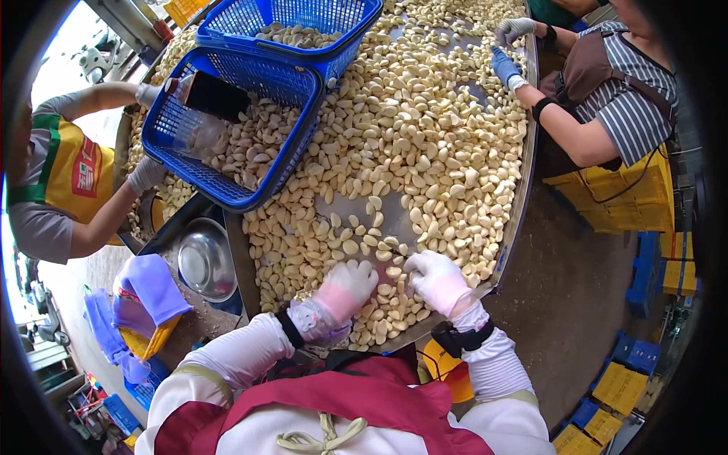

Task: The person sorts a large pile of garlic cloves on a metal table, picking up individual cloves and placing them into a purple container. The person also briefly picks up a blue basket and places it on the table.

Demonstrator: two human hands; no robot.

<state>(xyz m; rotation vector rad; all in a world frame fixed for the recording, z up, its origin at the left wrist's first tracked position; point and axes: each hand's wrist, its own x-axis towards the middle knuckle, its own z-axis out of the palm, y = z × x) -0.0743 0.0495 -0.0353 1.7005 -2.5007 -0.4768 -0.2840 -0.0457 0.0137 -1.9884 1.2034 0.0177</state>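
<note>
Peeled garlic cloves cover a metal sorting table before me, with a bare patch of its surface showing ahead of my hands. My left hand, in a white glove, is palm down among the cloves with its fingers curled; what lies under them is hidden. To its right, my right hand, gloved too, bends its fingers down at the cloves. A thin dark object shows by its fingertips; whether the hand grips it is unclear. Loose cloves lie between my wrists and the table's near edge.
Two blue plastic baskets stand at the upper left, holding cloves; a dark-capped bottle lies in the nearer one. A steel bowl sits left of the table. Co-workers' gloved hands are at the left and upper right.
</note>
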